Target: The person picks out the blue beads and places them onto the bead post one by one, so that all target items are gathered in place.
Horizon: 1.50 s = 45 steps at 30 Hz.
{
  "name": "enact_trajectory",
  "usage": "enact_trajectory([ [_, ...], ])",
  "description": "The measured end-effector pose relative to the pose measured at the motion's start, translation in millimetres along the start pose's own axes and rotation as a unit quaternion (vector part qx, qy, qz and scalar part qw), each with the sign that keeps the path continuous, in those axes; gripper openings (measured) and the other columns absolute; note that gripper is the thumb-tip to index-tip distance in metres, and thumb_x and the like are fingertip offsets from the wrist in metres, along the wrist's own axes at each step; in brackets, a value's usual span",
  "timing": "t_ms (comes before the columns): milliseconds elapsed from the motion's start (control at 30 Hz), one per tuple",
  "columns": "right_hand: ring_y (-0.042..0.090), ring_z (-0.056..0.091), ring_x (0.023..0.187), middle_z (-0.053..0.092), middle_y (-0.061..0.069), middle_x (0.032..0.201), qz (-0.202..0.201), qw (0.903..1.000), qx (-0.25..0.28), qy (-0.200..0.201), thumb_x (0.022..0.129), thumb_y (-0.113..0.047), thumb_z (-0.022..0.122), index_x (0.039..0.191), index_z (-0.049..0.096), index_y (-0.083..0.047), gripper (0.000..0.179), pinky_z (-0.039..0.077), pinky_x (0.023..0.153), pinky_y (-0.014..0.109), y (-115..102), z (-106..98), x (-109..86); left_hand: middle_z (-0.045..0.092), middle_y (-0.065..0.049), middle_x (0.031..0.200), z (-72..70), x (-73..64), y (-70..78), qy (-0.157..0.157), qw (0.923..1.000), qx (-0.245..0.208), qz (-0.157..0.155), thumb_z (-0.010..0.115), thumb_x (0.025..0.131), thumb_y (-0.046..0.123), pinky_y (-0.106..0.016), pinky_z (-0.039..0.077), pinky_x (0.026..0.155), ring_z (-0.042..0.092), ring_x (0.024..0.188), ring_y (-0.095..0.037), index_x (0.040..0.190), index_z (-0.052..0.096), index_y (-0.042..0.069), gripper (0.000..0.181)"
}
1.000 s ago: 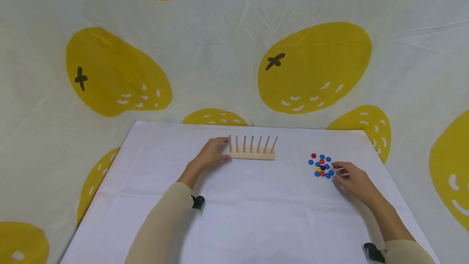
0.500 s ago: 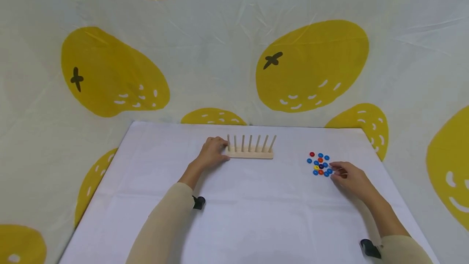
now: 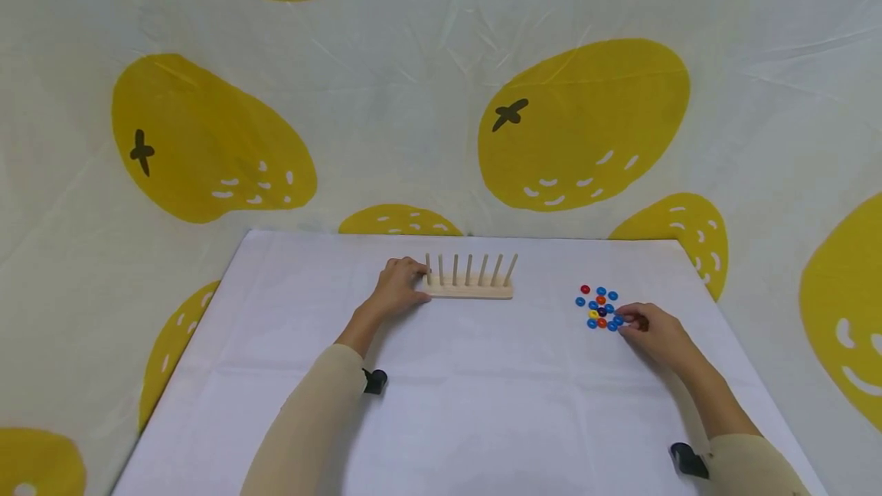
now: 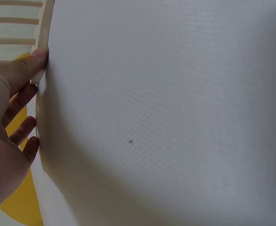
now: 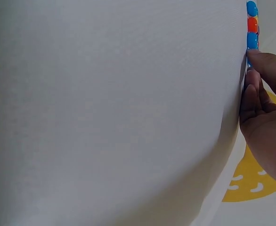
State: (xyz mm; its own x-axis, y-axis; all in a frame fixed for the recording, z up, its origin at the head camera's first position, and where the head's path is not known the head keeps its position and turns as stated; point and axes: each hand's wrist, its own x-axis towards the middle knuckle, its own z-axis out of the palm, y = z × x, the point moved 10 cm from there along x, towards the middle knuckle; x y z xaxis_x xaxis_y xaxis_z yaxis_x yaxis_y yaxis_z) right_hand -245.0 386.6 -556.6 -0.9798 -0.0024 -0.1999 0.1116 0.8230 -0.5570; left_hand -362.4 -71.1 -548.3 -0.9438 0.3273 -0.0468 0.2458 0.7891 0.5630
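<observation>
A pale wooden rack (image 3: 475, 292) with a row of upright pegs stands near the back of the table; no rings sit on its pegs. My left hand (image 3: 397, 286) grips its left end, thumb at the front edge and fingers behind. To the right lies a loose cluster of small beads or rings, mostly blue, among them a red ring (image 3: 585, 289), a yellow ring (image 3: 594, 314) and a dark ring (image 3: 602, 312). At the cluster's right edge my right hand (image 3: 658, 334) pinches a blue ring (image 3: 618, 321) between thumb and fingertips, and the fingers partly cover it.
A white cloth covers the table (image 3: 482, 396), whose back edge meets a curtain (image 3: 400, 98) printed with yellow fruit. Wrist-worn black camera mounts show under both forearms, the left mount (image 3: 375, 381) and the right mount (image 3: 687, 460).
My right hand has moved slightly left and closed its thumb and fingers around a blue ring at the cluster's edge. The left hand stays on the rack. The head view has shifted a little.
</observation>
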Motion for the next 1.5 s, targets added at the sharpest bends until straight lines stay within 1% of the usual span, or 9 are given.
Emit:
enact_trajectory([
  [133,0.027,0.055,0.097,0.063,0.017,0.112,0.009,1.0,0.002,0.0,0.098,-0.016,0.071,0.132,0.061,-0.002,0.038,0.052,0.082,0.031,-0.1,1.2,1.0,0.063,-0.009,0.136,-0.3,-0.1,-0.4,0.001,1.0,-0.002,-0.002,0.089,0.082,0.025,-0.053,0.034,0.116,0.044,0.137,-0.034,0.131,0.069,0.01,0.055],
  [233,0.027,0.054,0.097,0.063,0.017,0.111,0.012,0.9999,0.003,0.002,0.098,-0.015,0.07,0.131,0.061,-0.002,0.037,0.052,0.084,0.034,-0.1,1.8,0.7,0.063,-0.009,0.135,-0.8,-0.3,-0.3,0.004,1.0,0.0,-0.002,0.089,0.082,0.025,-0.053,0.035,0.116,0.045,0.137,-0.034,0.131,0.069,0.01,0.055],
  [567,0.027,0.054,0.096,0.062,0.015,0.108,0.015,0.9999,-0.004,0.006,0.098,-0.016,0.07,0.129,0.063,-0.002,0.034,0.051,0.083,0.033,1.0,1.3,0.9,0.062,-0.009,0.136,0.4,-1.7,-3.6,0.003,0.9998,-0.009,-0.017,0.089,0.082,0.025,-0.052,0.033,0.118,0.042,0.139,-0.033,0.133,0.069,0.01,0.057],
  [733,0.027,0.054,0.096,0.063,0.014,0.106,0.005,0.9998,-0.01,0.014,0.098,-0.016,0.069,0.127,0.064,-0.003,0.032,0.05,0.08,0.028,-0.6,-0.5,1.2,0.061,-0.009,0.136,-0.2,-2.7,-3.7,0.007,0.9998,-0.011,-0.013,0.089,0.082,0.025,-0.052,0.033,0.118,0.042,0.139,-0.032,0.133,0.068,0.011,0.056],
  [833,0.026,0.054,0.096,0.063,0.013,0.106,0.001,0.9998,-0.012,0.016,0.099,-0.016,0.069,0.126,0.064,-0.004,0.031,0.05,0.08,0.027,-0.7,-0.3,1.7,0.062,-0.009,0.136,-1.3,-3.2,-2.0,0.012,0.9999,-0.008,-0.005,0.089,0.082,0.024,-0.052,0.034,0.116,0.043,0.138,-0.033,0.132,0.069,0.011,0.056],
  [1033,0.027,0.055,0.096,0.064,0.014,0.107,0.006,0.9999,-0.005,0.014,0.099,-0.018,0.07,0.127,0.064,-0.003,0.032,0.051,0.084,0.034,0.9,-0.8,0.5,0.064,-0.009,0.134,-1.4,-3.4,0.5,0.016,0.9998,-0.007,0.007,0.089,0.082,0.023,-0.052,0.036,0.116,0.045,0.136,-0.034,0.131,0.07,0.01,0.054],
  [1300,0.029,0.059,0.1,0.066,0.016,0.112,0.002,0.9998,-0.006,0.018,0.1,-0.02,0.069,0.127,0.063,-0.004,0.032,0.055,0.09,0.045,-3.9,-5.9,-1.0,0.063,-0.008,0.136,-1.4,-4.4,-0.5,0.014,0.9999,-0.008,0.0,0.089,0.082,0.025,-0.052,0.035,0.116,0.045,0.136,-0.032,0.132,0.069,0.011,0.055],
  [1400,0.03,0.06,0.102,0.067,0.016,0.114,-0.004,0.9998,-0.002,0.019,0.1,-0.019,0.069,0.127,0.063,-0.004,0.033,0.055,0.091,0.044,-8.9,-9.6,-1.8,0.062,-0.008,0.137,-2.3,-5.0,0.4,0.011,0.9999,-0.007,-0.001,0.088,0.083,0.025,-0.052,0.036,0.114,0.045,0.134,-0.032,0.132,0.069,0.012,0.055],
  [1500,0.031,0.061,0.104,0.067,0.016,0.114,-0.015,0.9996,-0.004,0.025,0.1,-0.018,0.068,0.127,0.063,-0.004,0.031,0.056,0.089,0.041,-15.9,-15.1,-2.2,0.062,-0.008,0.137,-3.1,-5.5,1.9,0.009,0.9999,-0.008,0.001,0.088,0.083,0.025,-0.052,0.036,0.112,0.047,0.131,-0.031,0.132,0.069,0.011,0.054],
])
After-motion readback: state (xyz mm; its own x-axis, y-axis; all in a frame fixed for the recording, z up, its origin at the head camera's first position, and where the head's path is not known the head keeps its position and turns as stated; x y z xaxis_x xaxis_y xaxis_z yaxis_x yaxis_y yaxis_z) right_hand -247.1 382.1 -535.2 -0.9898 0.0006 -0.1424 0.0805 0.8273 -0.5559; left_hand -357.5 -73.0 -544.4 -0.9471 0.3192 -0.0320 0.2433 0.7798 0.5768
